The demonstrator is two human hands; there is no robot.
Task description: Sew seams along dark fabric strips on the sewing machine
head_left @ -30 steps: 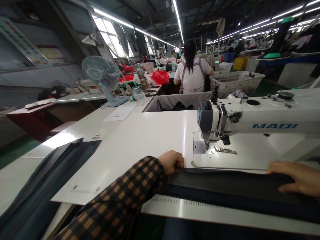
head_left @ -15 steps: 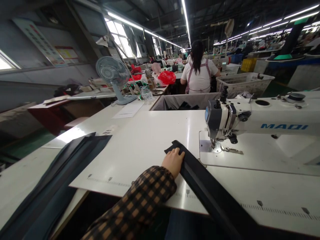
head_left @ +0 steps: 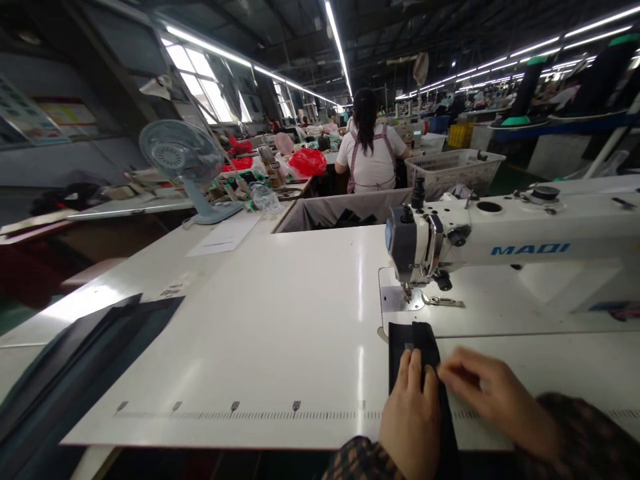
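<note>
At the near edge of the table (head_left: 280, 320), the left hand (head_left: 410, 417) lies flat on a narrow dark fabric strip (head_left: 423, 337), fingers stretched forward and pressing it down rather than closing around it. The right hand (head_left: 493, 397) sits just beside it, blurred, with its fingertips (head_left: 445, 375) meeting the strip's right edge; I cannot tell whether they pinch the cloth or only touch it. Both sleeves are dark plaid.

The strip runs away from the person across a row of scale marks (head_left: 235, 407) printed along the table's front. Its far end lies just short of the needle (head_left: 407, 291) of the white sewing machine (head_left: 500, 243), whose arm stretches off to the right.

Well to the left, a pile of dark cloth (head_left: 85, 353) hangs over the table's corner. Further back a sheet of paper (head_left: 225, 235) lies near a pale blue fan (head_left: 177, 155). Behind the table stands a grey-lined bin (head_left: 325, 210) holding dark pieces.

Beyond that, another person (head_left: 371, 157) sits facing away, with a red bag (head_left: 307, 162) to one side and a white basket (head_left: 453, 170) to the other.
</note>
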